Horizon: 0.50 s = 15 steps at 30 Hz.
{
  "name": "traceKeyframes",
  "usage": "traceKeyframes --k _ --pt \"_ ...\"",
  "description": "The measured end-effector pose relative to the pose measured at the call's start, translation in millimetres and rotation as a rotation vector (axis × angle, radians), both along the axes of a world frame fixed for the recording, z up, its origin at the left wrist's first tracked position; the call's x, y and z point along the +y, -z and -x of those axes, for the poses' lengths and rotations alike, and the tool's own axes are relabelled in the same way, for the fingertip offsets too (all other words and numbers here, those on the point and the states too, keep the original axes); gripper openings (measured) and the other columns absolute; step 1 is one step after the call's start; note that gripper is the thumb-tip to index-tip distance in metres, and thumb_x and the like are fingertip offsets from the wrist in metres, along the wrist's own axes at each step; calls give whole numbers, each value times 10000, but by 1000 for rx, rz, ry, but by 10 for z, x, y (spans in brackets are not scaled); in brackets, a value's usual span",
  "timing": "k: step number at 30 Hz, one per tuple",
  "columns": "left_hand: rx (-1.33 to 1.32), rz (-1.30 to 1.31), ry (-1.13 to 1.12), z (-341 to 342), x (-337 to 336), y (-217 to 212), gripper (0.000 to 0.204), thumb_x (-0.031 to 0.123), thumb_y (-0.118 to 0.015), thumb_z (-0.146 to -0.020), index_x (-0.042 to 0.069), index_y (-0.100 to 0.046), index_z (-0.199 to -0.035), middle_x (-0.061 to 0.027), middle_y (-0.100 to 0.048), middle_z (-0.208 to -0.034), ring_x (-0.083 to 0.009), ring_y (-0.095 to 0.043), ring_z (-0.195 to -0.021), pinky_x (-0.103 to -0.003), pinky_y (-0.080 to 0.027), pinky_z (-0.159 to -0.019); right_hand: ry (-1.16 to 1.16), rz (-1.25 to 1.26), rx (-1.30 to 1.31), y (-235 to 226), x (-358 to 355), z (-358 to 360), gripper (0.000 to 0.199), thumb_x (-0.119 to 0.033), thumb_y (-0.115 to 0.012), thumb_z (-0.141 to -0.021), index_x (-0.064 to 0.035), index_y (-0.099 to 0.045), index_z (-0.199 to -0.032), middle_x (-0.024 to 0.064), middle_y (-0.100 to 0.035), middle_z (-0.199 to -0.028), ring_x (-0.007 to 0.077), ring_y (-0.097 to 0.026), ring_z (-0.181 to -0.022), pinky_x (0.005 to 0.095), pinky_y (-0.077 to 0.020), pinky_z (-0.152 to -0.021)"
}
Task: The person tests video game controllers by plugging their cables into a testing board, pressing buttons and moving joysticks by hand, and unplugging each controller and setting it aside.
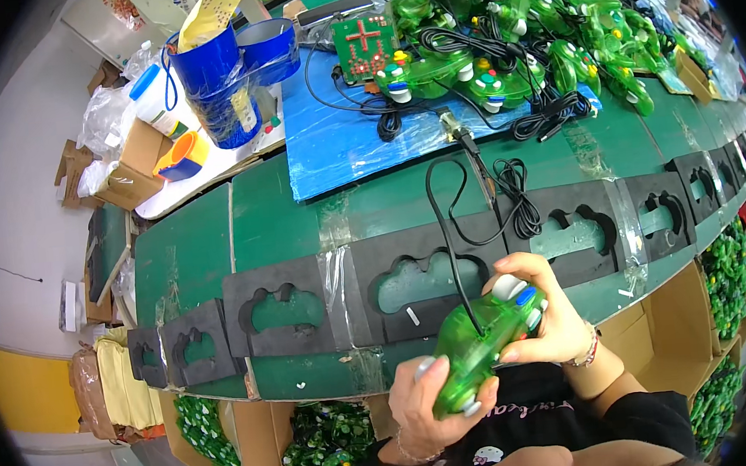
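A translucent green game controller (473, 341) is held tilted between my two hands, just in front of the bench's near edge. My left hand (423, 404) grips its lower left end, with the fingers wrapped round the grip. At the upper right end, my right hand (547, 311) pinches the controller near its white and blue shoulder buttons. From the controller a black cable (448, 227) runs up over the foam strip to a coiled bundle (515, 200) on the bench. A plug in a metal connector (454, 128) lies at the edge of the blue board.
Black foam cradles (307, 339) with controller-shaped cutouts line the green bench (285, 222). A pile of green controllers (496, 13) and a green circuit board (365, 45) lie on the blue board (319, 163). Blue cups (215, 96) stand left; cardboard boxes of controllers (258, 448) sit below.
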<state>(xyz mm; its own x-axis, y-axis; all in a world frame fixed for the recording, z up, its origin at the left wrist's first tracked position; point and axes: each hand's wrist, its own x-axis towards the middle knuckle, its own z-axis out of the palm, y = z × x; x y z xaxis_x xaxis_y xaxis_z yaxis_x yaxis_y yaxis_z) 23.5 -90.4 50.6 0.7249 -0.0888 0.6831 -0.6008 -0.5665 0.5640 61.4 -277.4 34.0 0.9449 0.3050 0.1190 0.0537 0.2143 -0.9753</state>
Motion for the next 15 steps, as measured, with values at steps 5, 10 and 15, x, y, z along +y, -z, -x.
traceKeyframes --k 5,10,15 --pt "39 48 22 15 -26 17 688 216 -826 -654 5 -427 -1173 -148 -565 -865 -265 -581 -665 -326 -490 -550 15 -50 51 -81 56 -27 839 -133 -847 -605 -35 -377 -1293 72 -471 -1154 146 -470 -1076 289 -390 -929" --pt "73 138 8 -8 -60 95 658 181 -811 -679 -8 -431 -1183 -162 -569 -900 -264 -579 -670 -322 -483 -559 74 -17 110 -87 87 -22 784 -127 -834 -611 -43 -405 -1261 67 -467 -1148 142 -462 -1066 283 -381 -933" --pt "124 79 -21 12 -72 114 709 299 -762 -737 -40 -375 -1226 -152 -467 -1062 -237 -517 -890 -334 -451 -757 30 -39 63 -58 45 -42 764 -106 -808 -648 -42 -385 -1281 73 -458 -1162 144 -452 -1083 287 -377 -938"
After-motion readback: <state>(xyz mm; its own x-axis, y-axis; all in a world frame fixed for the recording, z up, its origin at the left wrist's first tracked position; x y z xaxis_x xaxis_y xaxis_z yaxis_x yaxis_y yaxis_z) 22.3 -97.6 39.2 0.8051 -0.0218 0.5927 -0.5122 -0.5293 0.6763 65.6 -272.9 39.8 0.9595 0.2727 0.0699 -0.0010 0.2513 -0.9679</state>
